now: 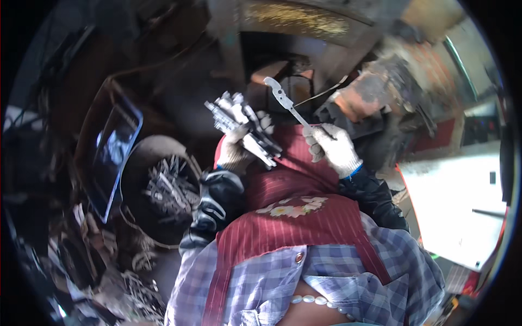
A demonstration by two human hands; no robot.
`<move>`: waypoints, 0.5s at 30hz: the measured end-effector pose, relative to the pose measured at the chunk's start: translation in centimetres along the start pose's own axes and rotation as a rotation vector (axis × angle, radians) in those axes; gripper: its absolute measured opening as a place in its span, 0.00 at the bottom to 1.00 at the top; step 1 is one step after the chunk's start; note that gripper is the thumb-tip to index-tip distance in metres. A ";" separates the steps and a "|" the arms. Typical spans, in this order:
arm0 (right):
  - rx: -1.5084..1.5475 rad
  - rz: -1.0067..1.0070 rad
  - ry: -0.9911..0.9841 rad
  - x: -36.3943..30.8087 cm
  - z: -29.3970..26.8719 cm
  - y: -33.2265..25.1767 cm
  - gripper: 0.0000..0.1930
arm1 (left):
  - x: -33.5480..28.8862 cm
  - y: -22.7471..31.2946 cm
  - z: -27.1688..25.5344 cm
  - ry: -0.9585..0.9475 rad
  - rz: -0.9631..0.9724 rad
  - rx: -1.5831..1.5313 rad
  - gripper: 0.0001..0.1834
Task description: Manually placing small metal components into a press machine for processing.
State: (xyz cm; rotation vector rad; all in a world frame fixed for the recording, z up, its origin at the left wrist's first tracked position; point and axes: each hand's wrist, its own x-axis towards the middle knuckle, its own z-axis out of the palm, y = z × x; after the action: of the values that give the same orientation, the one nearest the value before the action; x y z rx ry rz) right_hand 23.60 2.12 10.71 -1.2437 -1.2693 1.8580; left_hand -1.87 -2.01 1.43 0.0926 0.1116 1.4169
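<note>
The gloved left hand [235, 149] is closed around a stack of flat metal pieces [242, 126] held above the red apron [304, 212], while the gloved right hand [331, 145] grips the lower end of a single flat metal piece [285, 103], raised just beside the stack, with a round basin of metal parts [163, 187] lying to the left.

**Where everything sits**

The left hand [235, 149] holds a bundle of metal parts [242, 127] left of the right hand [329, 146], which grips a single flat bracket [285, 103]. Below both lies the apron [304, 201]. Farther left sits a basin [138, 163] with more parts [171, 187] in it.
</note>
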 end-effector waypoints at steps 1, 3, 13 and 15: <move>0.069 -0.044 0.066 -0.4 -0.8 0.5 0.12 | 0.2 0.1 0.0 0.019 0.021 0.050 0.33; 0.248 -0.090 0.239 -0.7 -2.8 1.5 0.13 | 0.1 0.0 0.2 0.091 -0.027 0.012 0.31; 0.558 -0.335 0.944 0.9 -14.2 2.8 0.13 | 0.3 -0.4 1.0 0.101 -0.029 0.114 0.30; 0.581 -0.359 0.958 2.4 -15.8 2.6 0.13 | 0.3 -0.4 1.3 0.109 -0.046 0.124 0.29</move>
State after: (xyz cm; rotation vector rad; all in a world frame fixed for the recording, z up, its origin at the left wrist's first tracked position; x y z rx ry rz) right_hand 37.16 9.37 5.46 -1.2107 -0.3473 1.0038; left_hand -1.23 -1.82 2.63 0.1151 0.2900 1.3685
